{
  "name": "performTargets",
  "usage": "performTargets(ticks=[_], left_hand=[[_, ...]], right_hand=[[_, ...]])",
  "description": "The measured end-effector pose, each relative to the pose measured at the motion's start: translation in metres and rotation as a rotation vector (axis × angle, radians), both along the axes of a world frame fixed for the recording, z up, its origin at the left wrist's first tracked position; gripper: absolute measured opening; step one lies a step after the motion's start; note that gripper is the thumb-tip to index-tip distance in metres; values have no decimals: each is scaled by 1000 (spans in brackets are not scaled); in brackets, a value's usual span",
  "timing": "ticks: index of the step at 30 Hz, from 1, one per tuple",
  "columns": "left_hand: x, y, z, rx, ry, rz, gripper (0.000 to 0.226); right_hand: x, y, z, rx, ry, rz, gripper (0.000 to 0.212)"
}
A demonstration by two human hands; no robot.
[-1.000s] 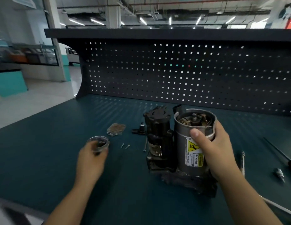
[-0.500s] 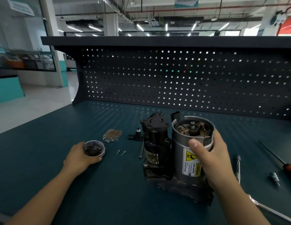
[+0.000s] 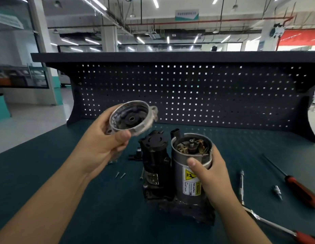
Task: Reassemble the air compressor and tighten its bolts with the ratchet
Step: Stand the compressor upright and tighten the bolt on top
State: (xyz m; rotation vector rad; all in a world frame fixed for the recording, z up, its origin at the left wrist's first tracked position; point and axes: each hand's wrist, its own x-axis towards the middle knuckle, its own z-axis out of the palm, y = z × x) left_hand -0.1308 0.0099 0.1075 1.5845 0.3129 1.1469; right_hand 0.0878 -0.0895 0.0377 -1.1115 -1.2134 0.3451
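**Barely under way: end cap off, no bolts in**

Judged early in reassembly. Finds, at the centre of the teal bench [image 3: 38,155], the air compressor [image 3: 154,166] standing upright, with its silver motor can [image 3: 181,173] uncovered at the top and brushes and shaft end showing. Grips that can just below the rim with the right hand [image 3: 211,180], thumb in front and fingers curled round the back. Pinches the round end cap [image 3: 132,118] in the left hand [image 3: 100,148] at 10 o'clock from the can, raised, hollow side toward the camera, well apart from its seat. Leaves, by the look of it, nearly everything: seating the cap, threading the bolts, tightening.

Shows what looks like the ratchet [image 3: 269,222] lying untouched at 4 o'clock, a red-handled screwdriver [image 3: 301,189] at 3 o'clock, an extension bar [image 3: 241,185] just beside the right hand, and a small socket [image 3: 277,191] between bar and screwdriver. Adds a long bolt [image 3: 142,174] at 9 o'clock and two small screws [image 3: 120,175] farther out. Sees nothing lying between cap and can. Might want the right thumb lower, away from the cap's ears.
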Motion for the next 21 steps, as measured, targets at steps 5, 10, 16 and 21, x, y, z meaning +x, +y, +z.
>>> performTargets(ticks=[5,10,16,21], left_hand=[[26,-13,30,158,130,30,73],[44,-16,40,191,267,-18,83],[60,-17,39,334,367,39,81],[67,-29,37,557,478,153,85]], right_hand=[[0,0,1,3,1,-2,54],[0,-3,2,9,7,2,64],[2,-3,0,20,22,27,60],[2,-1,0,16,27,50,58]])
